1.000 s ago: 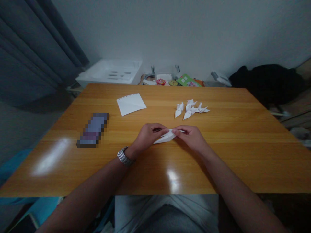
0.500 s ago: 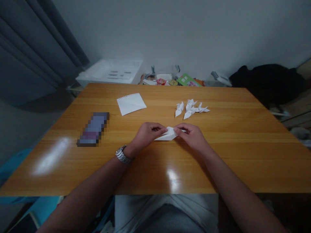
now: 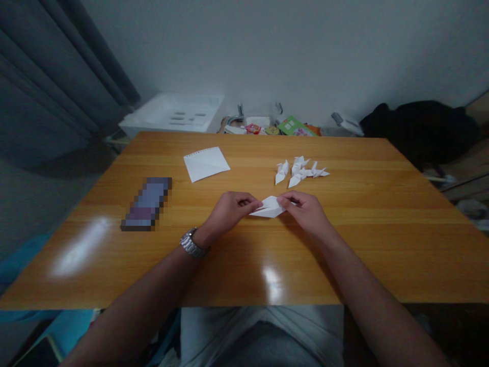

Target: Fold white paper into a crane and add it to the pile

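Note:
A partly folded piece of white paper (image 3: 270, 208) is held just above or on the wooden table, pointed at its left end. My left hand (image 3: 236, 208) pinches its left side between thumb and fingers. On its right side my right hand (image 3: 301, 206) pinches it, the thumb on top. Beyond my right hand lie several folded white paper cranes (image 3: 300, 172) in a small cluster. Farther left rests a flat sheet of white paper (image 3: 207, 164) with a perforated edge.
A pixelated phone-like object (image 3: 147, 204) lies on the left of the wooden table (image 3: 382, 244). Behind the far edge stand a white basin (image 3: 175, 112) and assorted small items, among them a green packet (image 3: 296, 126). A dark cloth heap (image 3: 420, 127) is at the back right.
The folded paper has shifted slightly to the right and away from me. My right hand has moved a little to the right with it; my left hand has hardly moved.

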A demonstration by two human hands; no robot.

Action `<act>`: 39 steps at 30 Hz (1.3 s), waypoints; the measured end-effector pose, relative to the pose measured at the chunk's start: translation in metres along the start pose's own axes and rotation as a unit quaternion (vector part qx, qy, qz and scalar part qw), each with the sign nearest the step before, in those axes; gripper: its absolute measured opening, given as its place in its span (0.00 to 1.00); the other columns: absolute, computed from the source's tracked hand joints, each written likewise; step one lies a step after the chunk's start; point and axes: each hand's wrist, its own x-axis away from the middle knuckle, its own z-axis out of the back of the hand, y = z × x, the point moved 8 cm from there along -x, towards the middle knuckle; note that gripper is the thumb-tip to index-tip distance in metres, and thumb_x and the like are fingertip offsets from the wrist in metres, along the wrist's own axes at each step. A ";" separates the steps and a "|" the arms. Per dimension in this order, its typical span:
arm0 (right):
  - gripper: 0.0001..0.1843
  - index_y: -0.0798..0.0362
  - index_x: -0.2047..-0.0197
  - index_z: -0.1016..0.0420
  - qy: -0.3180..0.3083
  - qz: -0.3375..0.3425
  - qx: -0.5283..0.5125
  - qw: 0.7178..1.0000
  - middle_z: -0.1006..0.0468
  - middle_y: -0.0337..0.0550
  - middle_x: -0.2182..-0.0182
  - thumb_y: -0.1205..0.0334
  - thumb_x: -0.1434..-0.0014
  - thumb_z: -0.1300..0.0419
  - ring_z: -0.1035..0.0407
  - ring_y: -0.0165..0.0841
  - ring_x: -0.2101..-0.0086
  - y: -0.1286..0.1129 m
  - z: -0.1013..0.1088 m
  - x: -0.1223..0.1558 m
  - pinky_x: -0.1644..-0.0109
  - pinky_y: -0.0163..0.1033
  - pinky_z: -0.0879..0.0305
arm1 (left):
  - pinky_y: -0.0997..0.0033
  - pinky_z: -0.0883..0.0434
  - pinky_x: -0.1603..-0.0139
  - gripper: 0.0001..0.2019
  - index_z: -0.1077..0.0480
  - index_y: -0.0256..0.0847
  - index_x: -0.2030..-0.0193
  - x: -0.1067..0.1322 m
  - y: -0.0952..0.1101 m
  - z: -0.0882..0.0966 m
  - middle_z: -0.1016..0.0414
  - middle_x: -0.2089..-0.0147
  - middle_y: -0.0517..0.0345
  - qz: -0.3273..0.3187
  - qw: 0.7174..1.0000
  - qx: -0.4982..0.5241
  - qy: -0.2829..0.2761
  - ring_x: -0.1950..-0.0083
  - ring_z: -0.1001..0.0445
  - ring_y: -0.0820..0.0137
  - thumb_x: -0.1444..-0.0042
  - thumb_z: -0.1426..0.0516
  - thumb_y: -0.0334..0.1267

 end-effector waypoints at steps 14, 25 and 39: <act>0.14 0.54 0.62 0.18 0.002 0.001 0.022 1.000 0.16 0.44 0.66 0.51 0.38 0.38 0.25 0.37 0.66 -0.001 0.002 0.000 0.61 0.38 0.32 | 0.77 0.36 0.72 0.16 0.20 0.40 0.58 0.004 0.011 -0.001 0.20 0.70 0.59 -0.007 0.999 -0.017 -0.030 0.73 0.26 0.74 0.36 0.41 0.51; 0.12 0.50 0.61 0.17 -0.072 0.017 0.066 0.995 0.15 0.42 0.65 0.53 0.36 0.38 0.24 0.37 0.65 -0.009 -0.018 0.009 0.60 0.39 0.32 | 0.74 0.30 0.61 0.16 0.21 0.39 0.56 0.002 0.016 -0.001 0.17 0.59 0.55 -0.050 0.997 -0.064 0.011 0.61 0.22 0.69 0.35 0.42 0.50; 0.14 0.53 0.62 0.19 -0.030 0.008 0.015 0.999 0.17 0.43 0.67 0.50 0.37 0.37 0.25 0.36 0.66 0.000 -0.009 0.004 0.60 0.39 0.32 | 0.74 0.32 0.63 0.12 0.24 0.38 0.60 0.003 0.012 -0.007 0.21 0.64 0.57 -0.052 0.997 -0.048 0.003 0.64 0.25 0.71 0.35 0.43 0.44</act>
